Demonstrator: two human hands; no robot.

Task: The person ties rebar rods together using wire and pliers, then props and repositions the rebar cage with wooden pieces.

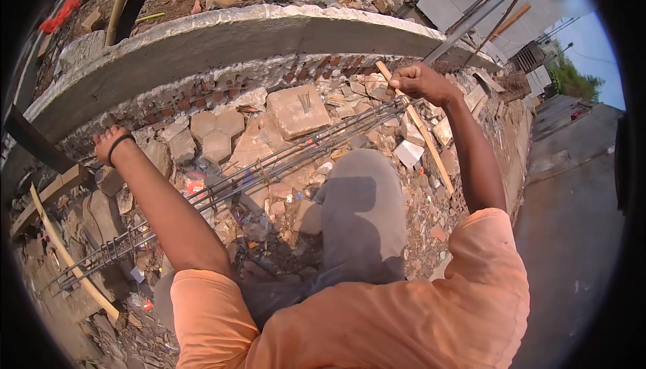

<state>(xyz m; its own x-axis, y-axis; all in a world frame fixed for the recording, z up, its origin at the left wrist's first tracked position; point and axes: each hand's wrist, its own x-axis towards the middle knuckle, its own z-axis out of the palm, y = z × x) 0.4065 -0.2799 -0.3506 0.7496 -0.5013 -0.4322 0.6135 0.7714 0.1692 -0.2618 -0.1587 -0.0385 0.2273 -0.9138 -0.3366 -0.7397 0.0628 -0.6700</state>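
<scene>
A long cage of thin steel bars (296, 151) runs diagonally over the rubble in front of my bent knee. My right hand (425, 85) is above the cage's far right end, fingers closed in a pinch. It is beside the upper end of a wooden strip (428, 141) that passes under the bars; what the fingers hold, if anything, is hidden. Out to the left, my left hand (112, 143) has its fingers stretched out near the stones, apart from the cage. Several short wire pieces (305, 104) lie on a flat stone slab (286, 118).
A low concrete beam (235, 42) on brickwork curves across behind the rubble. Another wooden strip (64, 254) supports the cage's left end. A wooden block (57, 194) and broken stones lie at left. A grey paved strip (562, 234) runs along the right.
</scene>
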